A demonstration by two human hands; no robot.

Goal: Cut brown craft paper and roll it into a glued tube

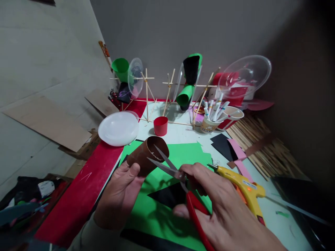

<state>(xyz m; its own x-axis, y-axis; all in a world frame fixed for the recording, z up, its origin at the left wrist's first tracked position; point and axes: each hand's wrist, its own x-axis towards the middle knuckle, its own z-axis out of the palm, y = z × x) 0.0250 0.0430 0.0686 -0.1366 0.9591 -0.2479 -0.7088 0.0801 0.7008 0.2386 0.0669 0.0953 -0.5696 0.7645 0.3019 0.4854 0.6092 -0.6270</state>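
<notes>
My left hand [117, 195] is wrapped round a brown paper tube [141, 153], tilted so its open end faces up and to the right. In my right hand [217, 202] is a pair of scissors [170, 169] with red handles. The blades are parted at the tube's mouth, one over the opening and the other in front of its rim; whether they touch the paper I cannot tell. Beneath both hands lies a green sheet [180, 153], with a black paper piece [167, 197] on it.
Behind stand stick frames [147, 94] bearing green and black paper cones [192, 69]. A short red paper cup [160, 126], a white plastic lid [119, 128] and a cup of white rolled sticks [209, 125] stand nearer. At right lie a yellow glue gun [243, 184] and bundled wooden sticks [259, 146].
</notes>
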